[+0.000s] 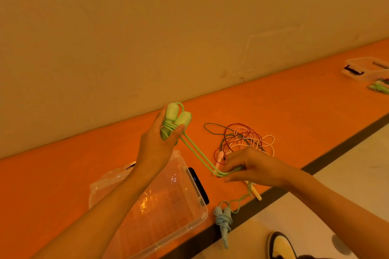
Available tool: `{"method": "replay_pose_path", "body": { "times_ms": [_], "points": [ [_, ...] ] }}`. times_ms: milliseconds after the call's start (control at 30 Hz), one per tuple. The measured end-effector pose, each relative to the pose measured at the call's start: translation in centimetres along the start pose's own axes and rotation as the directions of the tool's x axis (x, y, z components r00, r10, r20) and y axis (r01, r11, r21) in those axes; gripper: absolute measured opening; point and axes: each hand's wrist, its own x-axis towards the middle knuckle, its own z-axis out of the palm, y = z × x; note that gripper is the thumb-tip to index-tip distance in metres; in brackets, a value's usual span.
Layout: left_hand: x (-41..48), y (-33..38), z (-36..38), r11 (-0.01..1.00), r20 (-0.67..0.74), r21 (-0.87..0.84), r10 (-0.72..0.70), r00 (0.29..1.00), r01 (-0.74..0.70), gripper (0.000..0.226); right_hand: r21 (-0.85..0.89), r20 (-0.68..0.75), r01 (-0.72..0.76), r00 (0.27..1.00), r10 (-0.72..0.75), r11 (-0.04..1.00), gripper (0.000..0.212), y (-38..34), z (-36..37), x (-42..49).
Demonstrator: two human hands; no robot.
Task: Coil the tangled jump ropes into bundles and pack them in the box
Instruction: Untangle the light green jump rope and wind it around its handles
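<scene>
The left hand [160, 143] has its grip closed round both handles of the green jump rope [179, 116], raised above the clear box [202, 202]. The right hand [250, 166] pinches that rope's looped cord just right of the box. The tangled ropes [242, 136] lie beyond the box, and a coiled blue rope [223, 223] lies at its near-right corner.

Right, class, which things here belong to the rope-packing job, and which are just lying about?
Job in hand:
green jump rope, gripped by left hand and right hand
tangled ropes
blue coiled rope
clear box

Lying about:
shoe
far box
far green rope beside it
</scene>
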Motion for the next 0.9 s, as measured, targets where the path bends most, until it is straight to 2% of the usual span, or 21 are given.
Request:
{"method": "replay_pose_path", "body": {
  "times_ms": [133, 267, 400, 567, 700, 767, 900],
  "points": [
    [0.3, -0.6, 0.1, 0.997, -0.012, 0.074, -0.027, 1.000, 0.027, 0.066, -0.095, 0.008, 0.111, 0.994, -0.111, 0.989, 0.023, -2.9, 0.1, 0.7],
    [0.4, -1.3, 0.2, 0.984, 0.050, 0.176, -0.030, 0.998, 0.021, 0.070, -0.077, -0.100, 0.149, 0.983, -0.156, 0.986, 0.023, -5.0, -1.2, 0.7],
    [0.1, -0.7, 0.5, 0.973, 0.151, 0.227, 0.012, 0.989, -0.046, 0.064, -0.059, -0.229, 0.118, 0.965, -0.129, 0.991, 0.026, -6.0, -3.6, 0.2],
    [-0.3, 0.3, 1.3, 0.945, 0.284, 0.309, 0.019, 0.959, -0.110, 0.057, 0.008, -0.309, 0.068, 0.949, -0.062, 0.998, 0.021, -6.0, -5.1, -0.1],
    [-1.1, 0.7, 2.6, 0.841, 0.449, 0.488, -0.015, 0.893, -0.232, 0.068, -0.027, -0.321, 0.099, 0.942, -0.102, 0.995, 0.017, -6.1, -5.8, -0.3],
    [-1.9, 1.2, 3.1, 0.817, 0.555, 0.479, 0.001, 0.832, -0.321, 0.067, -0.065, -0.329, 0.095, 0.938, -0.111, 0.993, 0.018, -5.6, -6.4, -0.4],
    [-3.0, 2.6, 4.0, 0.780, 0.653, 0.442, 0.059, 0.755, -0.443, 0.061, 0.033, -0.351, 0.068, 0.935, -0.052, 0.997, 0.018, -4.7, -7.7, -1.1]
  ]
}}
